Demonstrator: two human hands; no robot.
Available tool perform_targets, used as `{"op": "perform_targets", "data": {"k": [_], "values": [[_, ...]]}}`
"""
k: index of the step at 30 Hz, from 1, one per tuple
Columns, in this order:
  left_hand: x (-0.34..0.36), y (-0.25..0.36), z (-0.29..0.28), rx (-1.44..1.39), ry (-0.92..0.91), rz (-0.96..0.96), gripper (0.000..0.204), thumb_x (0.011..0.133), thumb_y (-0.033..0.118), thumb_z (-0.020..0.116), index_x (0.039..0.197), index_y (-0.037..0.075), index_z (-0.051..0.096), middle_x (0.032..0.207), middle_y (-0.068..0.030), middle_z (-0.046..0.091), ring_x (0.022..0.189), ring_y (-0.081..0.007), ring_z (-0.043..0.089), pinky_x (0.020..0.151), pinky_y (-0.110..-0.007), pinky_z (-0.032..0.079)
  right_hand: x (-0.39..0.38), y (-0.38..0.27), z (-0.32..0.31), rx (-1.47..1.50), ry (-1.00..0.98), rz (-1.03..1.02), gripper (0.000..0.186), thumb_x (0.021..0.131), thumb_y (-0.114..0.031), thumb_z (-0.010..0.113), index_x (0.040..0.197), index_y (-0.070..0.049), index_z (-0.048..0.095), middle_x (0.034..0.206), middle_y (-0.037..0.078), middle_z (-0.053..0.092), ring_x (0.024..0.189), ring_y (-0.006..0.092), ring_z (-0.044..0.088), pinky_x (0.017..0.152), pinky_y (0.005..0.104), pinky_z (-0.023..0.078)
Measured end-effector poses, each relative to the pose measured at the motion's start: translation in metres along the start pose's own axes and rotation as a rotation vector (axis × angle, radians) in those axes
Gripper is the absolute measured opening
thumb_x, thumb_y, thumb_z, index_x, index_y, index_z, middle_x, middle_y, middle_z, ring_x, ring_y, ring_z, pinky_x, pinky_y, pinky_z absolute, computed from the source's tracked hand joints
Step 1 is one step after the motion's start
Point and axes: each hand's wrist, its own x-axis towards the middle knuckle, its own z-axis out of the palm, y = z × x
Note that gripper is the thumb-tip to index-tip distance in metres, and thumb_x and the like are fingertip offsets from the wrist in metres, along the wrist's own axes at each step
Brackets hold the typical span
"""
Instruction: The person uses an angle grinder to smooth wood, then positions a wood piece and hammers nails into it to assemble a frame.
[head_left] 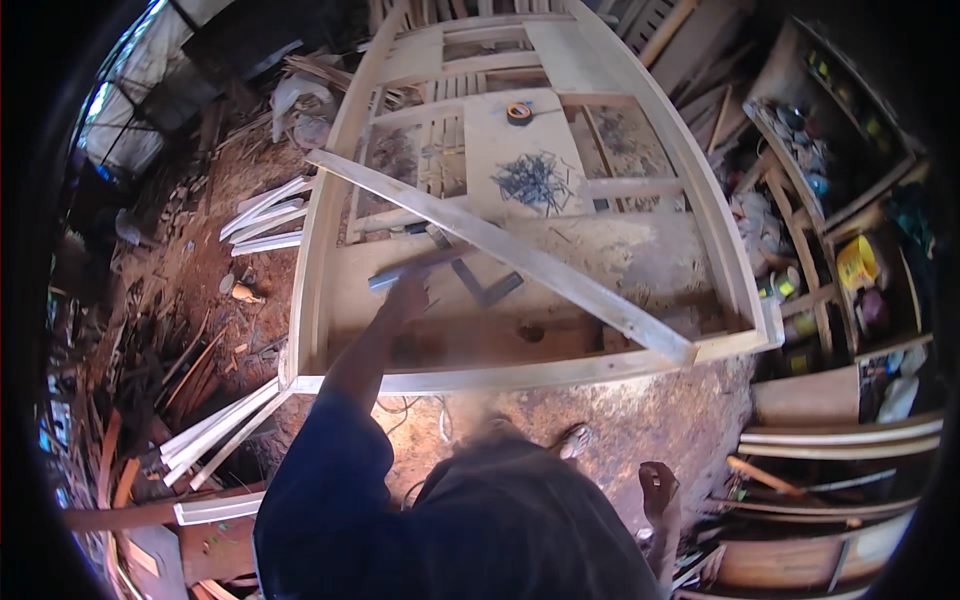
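My left hand (pixel 408 294) reaches over the near end of a large pale wooden frame (pixel 470 378), its fingers closed around a long tool with a blue-grey end (pixel 384 279). Motion blurs this tool, so its kind is unclear. Just right of it, a dark L-shaped square (pixel 490 288) lies on the panel inside the frame. A loose wooden batten (pixel 500 250) rests diagonally across the frame. Low at my right side hangs my right hand (pixel 657 488), fingers curled; whatever may be in it is too small to make out.
Farther along the panel are a pile of dark nails (pixel 532 182) and a tape roll (pixel 519 113). Pale wood strips (pixel 265 215) lie left of the frame, with more strips (pixel 222 430) nearer me. Cluttered shelving (pixel 820 210) stands on the right, holding a yellow container (pixel 857 263).
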Motion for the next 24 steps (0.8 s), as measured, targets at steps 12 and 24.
{"op": "perform_targets", "data": {"k": [12, 24], "values": [[-0.165, -0.048, -0.093, -1.121, 0.191, -0.19, 0.04, 0.093, 0.011, 0.062, 0.129, -0.005, 0.058, 0.079, -0.0074, 0.064, 0.068, -0.0124, 0.064, 0.061, -0.028, 0.053, 0.156, -0.24, 0.033, 0.235, -0.937, -0.405, 0.029, 0.1, -0.019, 0.064, 0.12, 0.001, 0.064, 0.092, 0.011, 0.07, 0.081, 0.0173, 0.068, 0.074, 0.0328, 0.056], [-0.224, -0.092, -0.128, -1.47, 0.143, -0.261, 0.022, 0.095, 0.001, 0.054, 0.115, -0.003, 0.062, 0.083, -0.0092, 0.065, 0.067, -0.0132, 0.063, 0.061, -0.026, 0.05, 0.355, -0.247, 0.484, 0.399, -0.341, -0.922, 0.04, 0.101, -0.033, 0.057, 0.132, -0.009, 0.05, 0.072, 0.006, 0.055, 0.055, 0.0151, 0.057, 0.043, 0.032, 0.044]]}}
